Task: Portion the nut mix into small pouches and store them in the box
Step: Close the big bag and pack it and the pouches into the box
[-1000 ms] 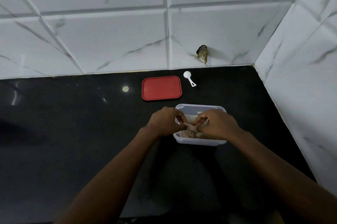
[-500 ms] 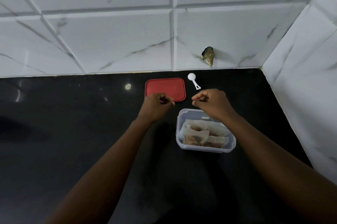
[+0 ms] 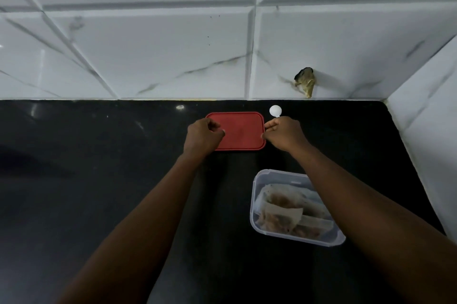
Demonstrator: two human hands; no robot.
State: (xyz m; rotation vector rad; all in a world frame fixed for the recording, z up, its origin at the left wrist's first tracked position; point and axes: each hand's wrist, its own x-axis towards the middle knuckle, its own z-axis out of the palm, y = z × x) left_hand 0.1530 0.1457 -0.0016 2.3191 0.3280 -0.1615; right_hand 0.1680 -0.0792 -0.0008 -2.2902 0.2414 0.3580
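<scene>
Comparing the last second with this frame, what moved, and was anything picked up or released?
Both hands left the pouches in the box and reached forward to the red lid: left hand at its left edge, right hand at its right edge, fingers curled; a firm grip cannot be confirmed. Lid, white scoop, box and pouches stayed put on the counter.

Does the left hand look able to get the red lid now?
Probably yes. The left hand sits right at the left edge of the red lid, with nothing between them. The right hand is at the opposite edge, not blocking it.
</scene>
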